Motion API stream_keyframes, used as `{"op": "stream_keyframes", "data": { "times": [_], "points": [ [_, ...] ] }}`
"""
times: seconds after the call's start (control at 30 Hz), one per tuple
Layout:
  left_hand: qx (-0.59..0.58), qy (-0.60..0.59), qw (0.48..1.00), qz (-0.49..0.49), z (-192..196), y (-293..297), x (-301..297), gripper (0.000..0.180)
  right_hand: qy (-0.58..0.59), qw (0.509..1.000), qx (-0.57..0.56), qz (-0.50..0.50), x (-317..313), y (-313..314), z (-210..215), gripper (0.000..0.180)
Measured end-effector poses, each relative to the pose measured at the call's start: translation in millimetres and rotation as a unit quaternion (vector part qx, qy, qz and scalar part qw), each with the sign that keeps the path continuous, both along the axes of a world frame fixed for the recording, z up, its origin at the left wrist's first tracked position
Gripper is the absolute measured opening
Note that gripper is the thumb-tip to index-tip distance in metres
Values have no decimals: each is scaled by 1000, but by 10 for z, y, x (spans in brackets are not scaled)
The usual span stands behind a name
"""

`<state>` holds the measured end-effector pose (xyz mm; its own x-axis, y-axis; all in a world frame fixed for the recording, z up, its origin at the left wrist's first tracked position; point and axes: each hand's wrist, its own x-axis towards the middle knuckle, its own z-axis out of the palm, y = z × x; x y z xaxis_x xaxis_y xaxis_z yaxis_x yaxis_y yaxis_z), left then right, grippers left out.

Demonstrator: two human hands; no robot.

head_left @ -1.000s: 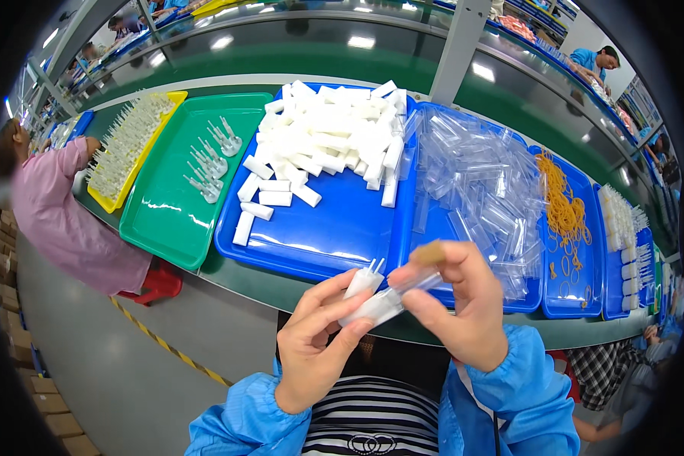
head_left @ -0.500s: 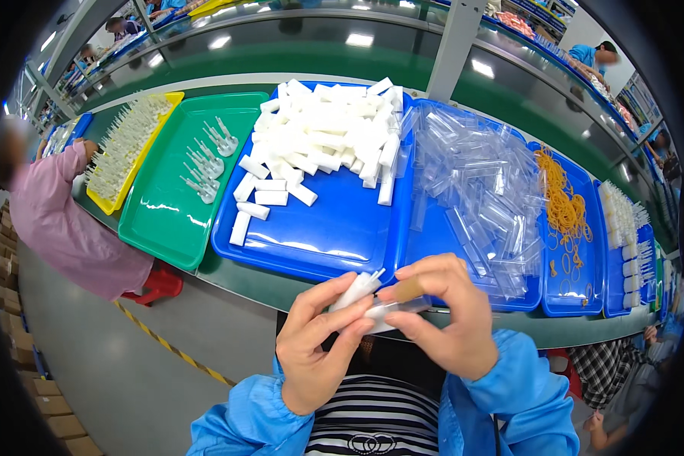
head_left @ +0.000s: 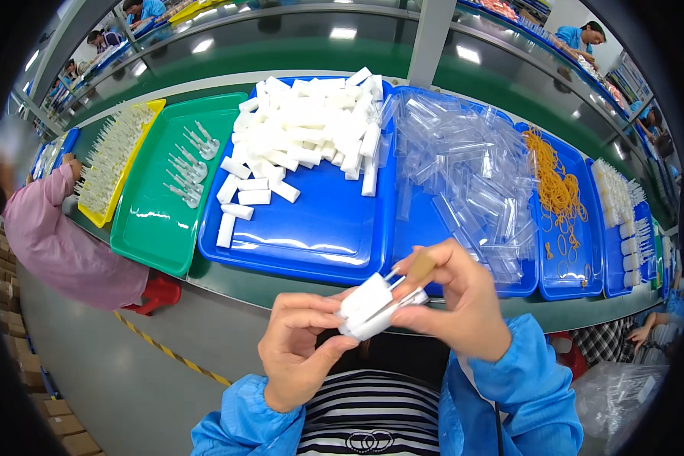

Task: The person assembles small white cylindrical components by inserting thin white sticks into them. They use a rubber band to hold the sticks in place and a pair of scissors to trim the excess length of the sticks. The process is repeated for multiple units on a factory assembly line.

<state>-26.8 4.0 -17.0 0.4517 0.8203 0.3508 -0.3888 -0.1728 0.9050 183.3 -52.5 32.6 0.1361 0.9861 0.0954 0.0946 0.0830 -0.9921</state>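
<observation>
You're bringing both hands together on the white pieces (head_left: 365,296), just in front of your body, below the near edge of the big blue tray (head_left: 304,239). Your left hand (head_left: 300,346) is gripping the lower-left end, thumb underneath, fingers along the upper side. Your right hand (head_left: 461,304), wearing a tan finger wrap (head_left: 422,266), is pinching the other end, so neither hand is nearer: both are touching. And here's the line that's mattering: the long axis is slanting from your left thumb up toward your right forefinger, with thin prongs (head_left: 394,274) pointing to the right hand's side. Whether any clear wrapping is covering the pieces, you're hiding too much to tell. Farther out, white blocks (head_left: 304,125) are heaping up in that tray, clear plastic sleeves (head_left: 463,171) are filling its right neighbour, and rubber bands (head_left: 551,182) are lying beyond; the green tray (head_left: 148,243) is sitting to the left.
</observation>
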Motion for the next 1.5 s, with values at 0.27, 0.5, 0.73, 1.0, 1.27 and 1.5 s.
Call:
{"op": "stream_keyframes", "data": {
  "times": [0.27, 0.5, 0.73, 1.0, 1.27, 1.5],
  "points": [
    [11, 9, 1000, -23, 100, -5, 27, 42, -85, 995, 44, 34, -35, -48, -92, 50],
    [27, 58, 990, -125, 136, 120, -24, 41, -185, 976, 104, 53, -25, -76, 17, 46],
    [63, 122, 990, 0, 167, 99, -30, 32, -590, 786, 109, -148, 581, 224, 30, 34],
    [51, 87, 994, 35, 149, 82, 38, 27, -661, 746, 78, -30, 380, 363, -44, 39],
    [7, 78, 997, 23, 118, 18, 52, 24, 111, 987, 62, -102, 46, 254, 188, 53],
    [-9, 93, 994, 58, 166, -36, 103, 26, -32, 990, 128, -50, -129, 127, -47, 51]
  ]
}}
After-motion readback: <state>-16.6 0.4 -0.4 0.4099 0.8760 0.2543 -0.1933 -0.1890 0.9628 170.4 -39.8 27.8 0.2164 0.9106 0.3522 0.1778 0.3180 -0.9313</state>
